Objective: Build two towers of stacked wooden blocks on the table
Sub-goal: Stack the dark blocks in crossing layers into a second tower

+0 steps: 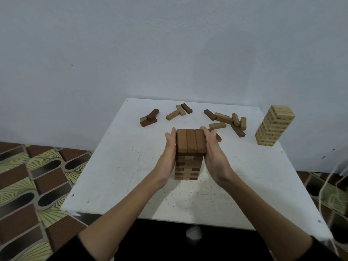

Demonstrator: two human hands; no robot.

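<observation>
At bench centre stood the brown tower (189,155), many layers high, top layer of 3 dark blocks laid side by side, lower layers mixing dark & pale pieces. Left hand (168,155) lay flat against its left face, fingers straight, palm inward; right hand (214,151) did the same on the right face. Neither was clenched or wrapped round anything; both were released flat, pressing/squaring the stack from either side.

Step in hand, by the look of it: truing up the upper layers of tower no. 2, not placing a block.

Pale tower (274,126) stood near the far right corner of the white bench (120,185), well apart from the hands, looking finished, w/ a slight lean to its layers.

Loose blocks remained along the far side: a small pile at left (149,117), a few at mid (178,111), a bigger scatter at right (228,122), one piece partly hidden behind the right hand.

Next move prob. calls for easing both palms away evenly so nothing shifts, then reaching past the tower for a loose block w/o brushing it, and laying the next layer crosswise to the top 3.
</observation>
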